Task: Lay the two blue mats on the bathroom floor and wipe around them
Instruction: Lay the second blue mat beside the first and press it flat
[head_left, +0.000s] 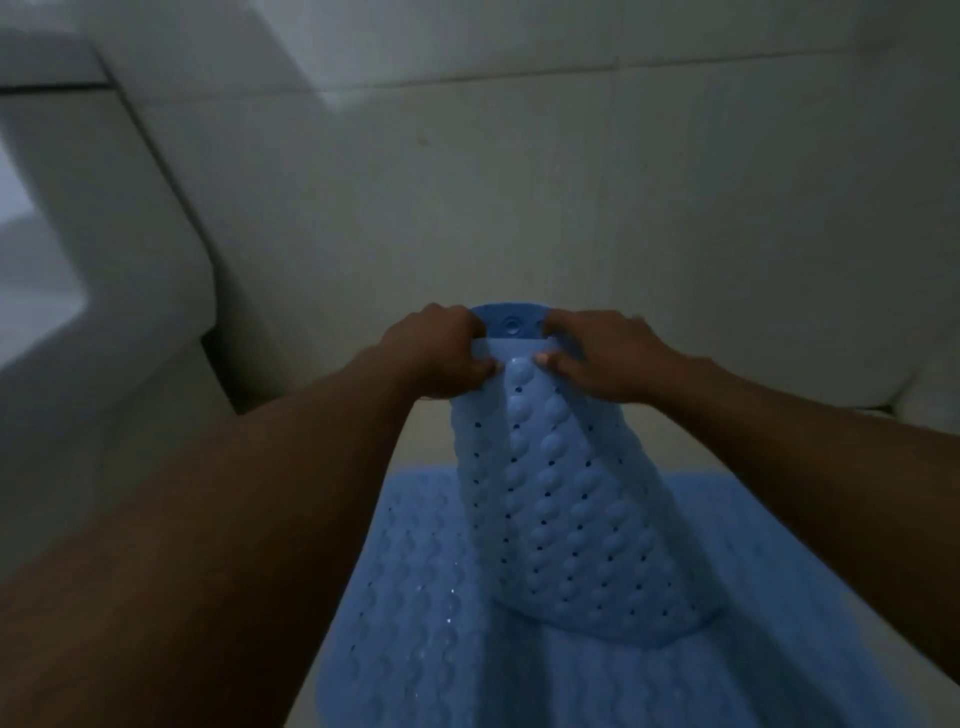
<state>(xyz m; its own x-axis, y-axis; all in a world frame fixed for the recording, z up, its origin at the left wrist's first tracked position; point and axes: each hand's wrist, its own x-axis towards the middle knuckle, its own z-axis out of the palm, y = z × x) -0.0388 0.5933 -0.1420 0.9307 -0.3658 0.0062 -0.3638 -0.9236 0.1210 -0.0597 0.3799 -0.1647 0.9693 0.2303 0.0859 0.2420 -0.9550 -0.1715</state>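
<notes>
I hold up one blue mat by its top edge. My left hand pinches it on one side and my right hand pinches it on the other, fingers closed tight on the mat. It is bumpy, with little holes. A darker flap with a round sucker peeks over the top. Its bottom edge touches the second blue mat, which lies flat on the pale floor.
</notes>
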